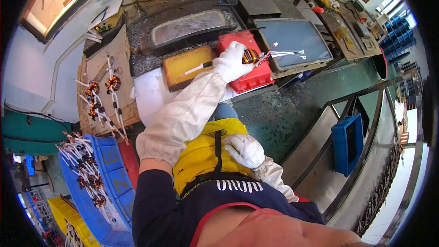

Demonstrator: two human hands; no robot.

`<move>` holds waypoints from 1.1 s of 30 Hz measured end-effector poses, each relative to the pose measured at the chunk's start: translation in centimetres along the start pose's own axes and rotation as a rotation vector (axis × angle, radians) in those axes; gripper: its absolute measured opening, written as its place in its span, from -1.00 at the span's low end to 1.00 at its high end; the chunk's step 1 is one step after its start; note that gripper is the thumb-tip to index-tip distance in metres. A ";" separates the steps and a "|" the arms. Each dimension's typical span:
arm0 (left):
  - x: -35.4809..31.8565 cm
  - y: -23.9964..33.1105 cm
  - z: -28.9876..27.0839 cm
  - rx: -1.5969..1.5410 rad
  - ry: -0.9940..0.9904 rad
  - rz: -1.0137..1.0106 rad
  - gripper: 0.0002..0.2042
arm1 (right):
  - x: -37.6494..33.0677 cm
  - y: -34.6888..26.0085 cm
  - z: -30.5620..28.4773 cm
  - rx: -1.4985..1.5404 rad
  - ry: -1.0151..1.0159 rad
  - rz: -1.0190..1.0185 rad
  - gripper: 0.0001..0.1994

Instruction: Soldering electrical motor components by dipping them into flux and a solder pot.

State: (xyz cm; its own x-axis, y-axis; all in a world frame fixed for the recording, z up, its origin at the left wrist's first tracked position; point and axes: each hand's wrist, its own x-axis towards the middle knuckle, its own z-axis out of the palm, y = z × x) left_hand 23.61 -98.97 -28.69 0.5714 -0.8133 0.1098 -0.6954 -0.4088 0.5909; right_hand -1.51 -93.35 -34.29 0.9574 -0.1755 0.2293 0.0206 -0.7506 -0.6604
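Note:
My left hand (231, 61), in a white glove, is closed around a copper-wound ring coil (250, 56). White leads with bare tips stick out from the coil to the right, and another white lead (197, 68) with a black sleeve comes out left of the glove. The coil is held over a red plastic box (256, 75). Left of the box lies a shallow tray with a yellow-amber surface (187, 66). My right hand (247, 150), also gloved in white, rests against the yellow apron (196, 155). Its fingers are loosely bent and slightly apart, with nothing seen in them.
Several similar coils (113, 83) lie on a board at left. A blue crate (109, 164) below holds more. Behind are a rectangular metal-rimmed bath (190, 26) and a grey-surfaced tray (295, 41). A metal rack with a blue bin (346, 144) stands at right.

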 end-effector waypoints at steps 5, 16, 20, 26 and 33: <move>2.6 1.7 2.4 0.039 -0.027 0.007 -0.47 | -2.1 1.8 -2.7 0.015 -0.052 0.146 -0.80; -5.7 1.9 3.4 -0.108 0.524 0.360 -0.42 | 12.9 6.6 -13.8 -0.075 0.512 -0.171 -0.69; -11.5 -0.3 4.8 -0.513 0.214 0.125 -0.61 | 19.1 9.0 -13.9 -0.200 0.400 -0.162 -0.63; -12.0 -6.5 4.7 -1.900 0.127 -0.444 -0.67 | 21.1 10.9 -10.6 -0.324 0.283 -0.047 -0.76; -9.0 -4.8 -1.0 -0.899 0.587 -0.094 -0.81 | 21.4 11.6 -10.2 -0.506 0.279 -0.120 -0.82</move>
State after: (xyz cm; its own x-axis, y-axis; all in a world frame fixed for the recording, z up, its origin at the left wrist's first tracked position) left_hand 22.20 -89.31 -31.72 0.8919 -0.3713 0.2583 -0.1997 0.1890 0.9614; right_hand 16.26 -112.26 -29.74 0.8433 -0.1799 0.5065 -0.0812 -0.9741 -0.2109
